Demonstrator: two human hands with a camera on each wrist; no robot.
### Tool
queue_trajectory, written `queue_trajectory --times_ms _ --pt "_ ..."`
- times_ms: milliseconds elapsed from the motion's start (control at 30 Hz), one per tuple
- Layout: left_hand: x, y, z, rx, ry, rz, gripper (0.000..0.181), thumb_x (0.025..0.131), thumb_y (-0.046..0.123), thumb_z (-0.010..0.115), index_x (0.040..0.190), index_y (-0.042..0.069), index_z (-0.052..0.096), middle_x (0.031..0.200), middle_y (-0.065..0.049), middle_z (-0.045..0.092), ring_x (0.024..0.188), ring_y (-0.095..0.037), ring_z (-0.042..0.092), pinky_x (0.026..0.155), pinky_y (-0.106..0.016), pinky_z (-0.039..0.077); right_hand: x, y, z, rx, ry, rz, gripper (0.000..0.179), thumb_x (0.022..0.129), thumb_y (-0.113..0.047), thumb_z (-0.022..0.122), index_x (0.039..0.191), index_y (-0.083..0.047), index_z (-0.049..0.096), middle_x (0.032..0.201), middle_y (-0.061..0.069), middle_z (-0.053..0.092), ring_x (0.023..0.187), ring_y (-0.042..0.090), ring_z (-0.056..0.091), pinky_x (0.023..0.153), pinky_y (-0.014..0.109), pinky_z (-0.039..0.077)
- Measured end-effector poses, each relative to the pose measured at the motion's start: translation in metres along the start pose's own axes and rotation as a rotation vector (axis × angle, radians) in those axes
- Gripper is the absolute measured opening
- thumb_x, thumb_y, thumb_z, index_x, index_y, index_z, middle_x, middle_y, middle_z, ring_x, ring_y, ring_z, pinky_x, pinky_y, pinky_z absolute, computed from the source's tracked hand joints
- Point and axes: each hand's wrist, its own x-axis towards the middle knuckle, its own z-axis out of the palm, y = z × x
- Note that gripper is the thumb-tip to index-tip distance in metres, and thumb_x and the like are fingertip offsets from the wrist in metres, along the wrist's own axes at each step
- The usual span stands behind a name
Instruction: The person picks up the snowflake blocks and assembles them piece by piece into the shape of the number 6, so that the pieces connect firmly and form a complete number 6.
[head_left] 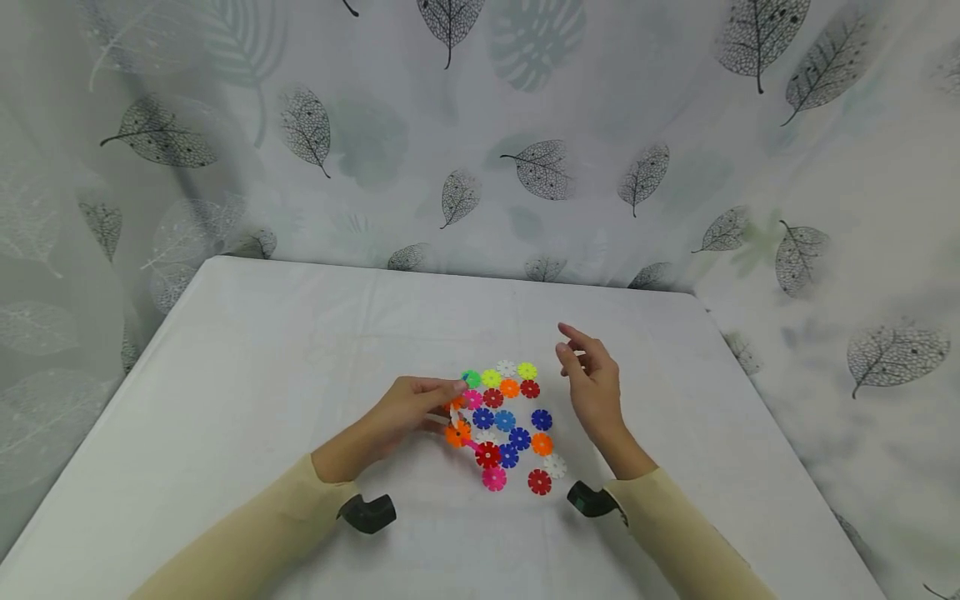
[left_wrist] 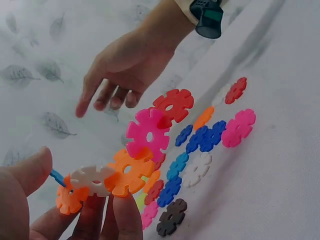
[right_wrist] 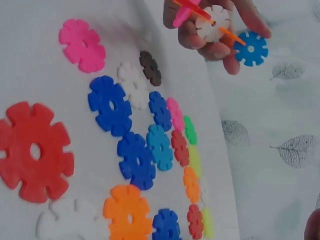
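My left hand (head_left: pixel 408 412) grips a short chain of interlocking notched plastic discs, raised over the table. In the left wrist view the chain includes an orange disc (left_wrist: pixel 70 200), a white disc (left_wrist: pixel 95 181), a second orange disc (left_wrist: pixel 120 180), a pink disc (left_wrist: pixel 137 132) and a red disc (left_wrist: pixel 181 102). A blue disc (left_wrist: pixel 57 176) joins its near end, seen broadside as a blue disc (right_wrist: pixel 257 55) in the right wrist view. My right hand (head_left: pixel 595 396) hovers to the right of the loose discs, fingers loosely bent, holding nothing.
Loose discs lie spread on the white tabletop (head_left: pixel 300 333), among them a red disc (right_wrist: pixel 40 160), a pink disc (right_wrist: pixel 80 44), an orange disc (right_wrist: pixel 120 212) and a black disc (left_wrist: pixel 171 218). A leaf-print curtain (head_left: pixel 375 108) hangs behind the table.
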Motion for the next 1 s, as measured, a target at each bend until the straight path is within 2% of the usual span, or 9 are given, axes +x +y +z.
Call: queue_trajectory --times_ms 100,233,433,533,633,833,1000 --pt "0.001 -0.002 -0.001 -0.016 0.009 -0.014 0.054 0.096 0.04 0.069 0.131 -0.001 0.066 0.114 -0.014 0.072 0.098 -0.023 0.07 0.085 -0.038 0.058 -0.002 0.006 -0.005 -0.015 0.0 0.09 0.041 0.105 -0.032 0.057 0.142 -0.015 0.06 0.107 0.008 0.056 0.085 0.027 0.056 0.072 0.031 0.05" --pt "0.003 -0.004 -0.002 -0.038 0.018 -0.026 0.056 0.095 0.043 0.07 0.132 0.001 0.066 0.112 -0.013 0.073 0.098 -0.023 0.069 0.083 -0.037 0.058 -0.005 0.012 -0.012 -0.035 -0.017 0.176 0.045 0.104 -0.037 0.057 0.144 -0.017 0.058 0.112 0.007 0.056 0.088 0.025 0.057 0.077 0.037 0.052" --pt "0.004 -0.005 -0.003 -0.047 0.02 -0.033 0.058 0.094 0.045 0.071 0.134 0.003 0.065 0.113 -0.011 0.072 0.098 -0.024 0.068 0.08 -0.035 0.059 -0.01 0.021 -0.024 -0.101 -0.059 0.291 0.045 0.104 -0.035 0.059 0.144 -0.015 0.058 0.118 0.008 0.059 0.09 0.027 0.061 0.073 0.033 0.053" --pt "0.003 -0.005 -0.003 -0.049 0.022 -0.04 0.058 0.093 0.045 0.072 0.133 0.003 0.065 0.113 -0.012 0.071 0.098 -0.024 0.068 0.08 -0.035 0.059 -0.013 0.025 -0.029 -0.146 -0.123 0.345 0.043 0.102 -0.033 0.062 0.14 -0.013 0.06 0.121 0.009 0.062 0.09 0.027 0.063 0.075 0.033 0.053" --pt "0.003 -0.004 -0.002 -0.054 0.026 -0.049 0.057 0.093 0.044 0.072 0.132 0.003 0.066 0.113 -0.013 0.072 0.097 -0.024 0.069 0.08 -0.035 0.059 -0.017 0.028 -0.032 -0.217 -0.231 0.383 0.039 0.099 -0.032 0.067 0.133 -0.012 0.066 0.119 0.008 0.065 0.088 0.026 0.064 0.076 0.032 0.054" --pt "0.003 -0.004 -0.002 -0.05 0.035 -0.065 0.057 0.094 0.047 0.07 0.131 0.003 0.067 0.11 -0.011 0.073 0.099 -0.023 0.068 0.081 -0.035 0.058 -0.026 0.027 -0.031 -0.359 -0.45 0.396 0.028 0.09 -0.031 0.078 0.112 -0.014 0.075 0.097 0.001 0.069 0.081 0.02 0.062 0.069 0.03 0.054" --pt "0.004 -0.003 -0.001 -0.055 0.054 -0.086 0.054 0.097 0.047 0.065 0.13 0.004 0.068 0.112 -0.009 0.072 0.101 -0.024 0.066 0.083 -0.034 0.058 -0.032 0.022 -0.026 -0.447 -0.507 0.382 0.027 0.081 -0.029 0.086 0.102 -0.016 0.076 0.087 -0.002 0.065 0.082 0.018 0.059 0.067 0.03 0.053"
